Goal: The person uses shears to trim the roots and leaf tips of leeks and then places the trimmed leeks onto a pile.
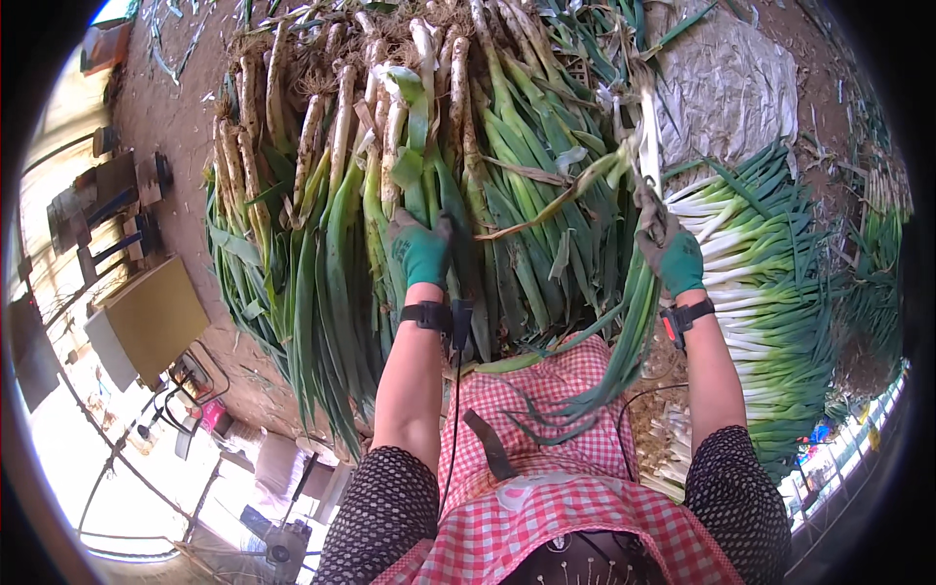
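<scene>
A large heap of unpeeled green onions (336, 219) lies before me, their soil-covered roots pointing away. My left hand (421, 249), in a green and grey glove, reaches onto the heap; its fingers close around the green part of one onion, whose stalk runs up past a torn strip of leaf (408, 166). Farther right, my right hand (668, 239), gloved alike, grips a green onion with a bare white stem (649, 136) standing upward. Its long green leaves (624, 341) trail below the hand toward my lap. A dry, yellowish outer leaf (575, 190) hangs off to the left of that stem.
Peeled green onions (746, 302) with white stems lie in a long row at right. Behind them is a pale plastic sheet (726, 93) on the soil. A yellowish box (151, 317) stands at left. A red-checked apron (546, 390) covers my lap; a thin black cable (450, 419) hangs by my left wrist.
</scene>
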`<move>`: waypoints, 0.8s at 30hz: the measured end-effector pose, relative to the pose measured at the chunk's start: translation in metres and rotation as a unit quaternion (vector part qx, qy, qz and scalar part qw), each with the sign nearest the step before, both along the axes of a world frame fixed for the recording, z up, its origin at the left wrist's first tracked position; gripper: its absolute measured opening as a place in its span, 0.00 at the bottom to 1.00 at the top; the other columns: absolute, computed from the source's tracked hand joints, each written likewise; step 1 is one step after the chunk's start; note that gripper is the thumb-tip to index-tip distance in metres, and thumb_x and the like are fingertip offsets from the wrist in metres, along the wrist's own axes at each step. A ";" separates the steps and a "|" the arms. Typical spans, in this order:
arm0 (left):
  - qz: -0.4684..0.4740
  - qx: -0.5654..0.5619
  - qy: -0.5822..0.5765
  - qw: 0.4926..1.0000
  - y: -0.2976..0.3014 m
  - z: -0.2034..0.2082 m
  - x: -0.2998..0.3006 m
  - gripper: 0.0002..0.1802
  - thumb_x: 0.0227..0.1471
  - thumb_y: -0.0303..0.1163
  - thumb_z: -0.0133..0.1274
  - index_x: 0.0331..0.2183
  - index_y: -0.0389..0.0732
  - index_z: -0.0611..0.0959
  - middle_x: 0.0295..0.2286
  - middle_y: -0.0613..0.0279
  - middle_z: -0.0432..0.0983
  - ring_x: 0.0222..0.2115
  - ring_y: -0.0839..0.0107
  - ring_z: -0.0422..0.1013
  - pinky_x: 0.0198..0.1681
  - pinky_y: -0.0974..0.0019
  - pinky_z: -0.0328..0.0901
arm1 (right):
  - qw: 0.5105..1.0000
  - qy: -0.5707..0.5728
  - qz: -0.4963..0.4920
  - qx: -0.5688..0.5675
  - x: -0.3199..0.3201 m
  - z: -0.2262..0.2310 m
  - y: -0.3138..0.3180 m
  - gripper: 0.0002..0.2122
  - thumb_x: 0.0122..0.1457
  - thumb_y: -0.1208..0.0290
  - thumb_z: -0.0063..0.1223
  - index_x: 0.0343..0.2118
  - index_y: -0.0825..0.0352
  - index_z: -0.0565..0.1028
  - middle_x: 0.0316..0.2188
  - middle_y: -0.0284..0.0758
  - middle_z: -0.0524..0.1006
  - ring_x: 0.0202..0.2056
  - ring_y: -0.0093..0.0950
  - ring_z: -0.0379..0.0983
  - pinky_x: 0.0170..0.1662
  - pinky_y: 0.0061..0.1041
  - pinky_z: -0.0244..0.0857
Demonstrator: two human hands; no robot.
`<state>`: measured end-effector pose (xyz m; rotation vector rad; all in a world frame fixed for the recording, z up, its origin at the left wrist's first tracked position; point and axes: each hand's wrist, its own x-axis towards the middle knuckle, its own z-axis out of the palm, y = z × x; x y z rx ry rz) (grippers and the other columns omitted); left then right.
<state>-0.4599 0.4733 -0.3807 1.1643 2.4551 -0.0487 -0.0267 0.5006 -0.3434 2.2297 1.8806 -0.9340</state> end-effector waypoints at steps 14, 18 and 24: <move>0.112 0.023 -0.477 0.871 0.039 -0.033 0.059 0.33 0.44 0.47 0.72 0.48 0.37 0.82 0.39 0.53 0.83 0.39 0.60 0.80 0.44 0.59 0.73 | 0.989 0.119 0.033 -0.083 -0.176 0.027 -0.045 0.23 0.58 0.46 0.59 0.38 0.67 0.75 0.26 0.51 0.81 0.31 0.54 0.80 0.35 0.49 0.72; -0.090 0.196 -0.480 0.850 0.008 -0.076 0.019 0.29 0.53 0.32 0.62 0.56 0.35 0.75 0.47 0.46 0.78 0.43 0.56 0.78 0.48 0.62 0.72 | 0.984 0.153 0.035 -0.087 -0.183 0.033 -0.043 0.21 0.58 0.48 0.61 0.37 0.65 0.76 0.25 0.49 0.80 0.31 0.52 0.80 0.34 0.47 0.71; -0.045 0.196 -0.485 0.851 -0.018 -0.033 0.009 0.35 0.60 0.30 0.53 0.66 0.39 0.62 0.57 0.43 0.70 0.49 0.50 0.76 0.56 0.58 0.70 | 0.986 0.148 0.079 -0.027 -0.197 0.055 -0.013 0.23 0.59 0.48 0.59 0.37 0.68 0.76 0.25 0.51 0.80 0.29 0.52 0.80 0.33 0.47 0.73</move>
